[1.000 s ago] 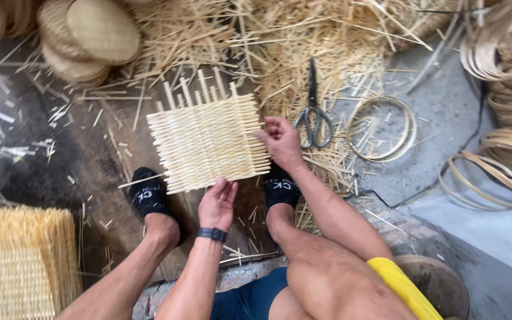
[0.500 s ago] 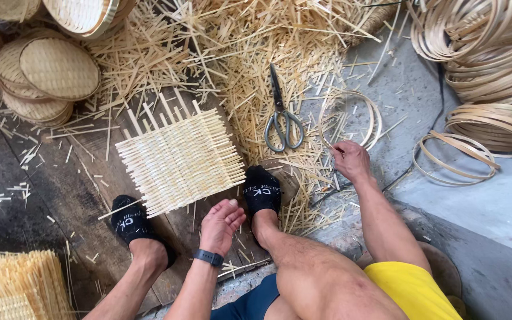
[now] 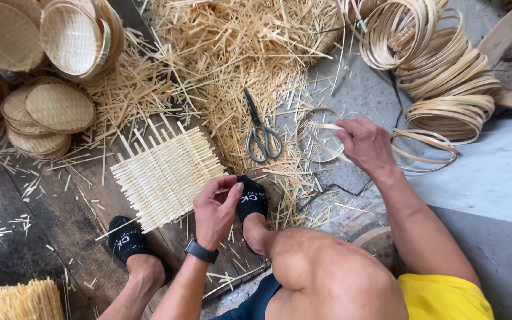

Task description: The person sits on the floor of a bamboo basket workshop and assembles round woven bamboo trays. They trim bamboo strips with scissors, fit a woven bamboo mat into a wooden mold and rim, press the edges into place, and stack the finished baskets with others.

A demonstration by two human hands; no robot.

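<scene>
From the head cam I've got the left hand (image 3: 216, 208) with fingers curled, pinching at the near edge of the woven bamboo mat (image 3: 167, 176) lying flat between both feet. Right hand (image 3: 365, 144) is stretched out, fingers closed around a thin bamboo hoop (image 3: 317, 135) just beside the scissors (image 3: 261, 131).
</scene>
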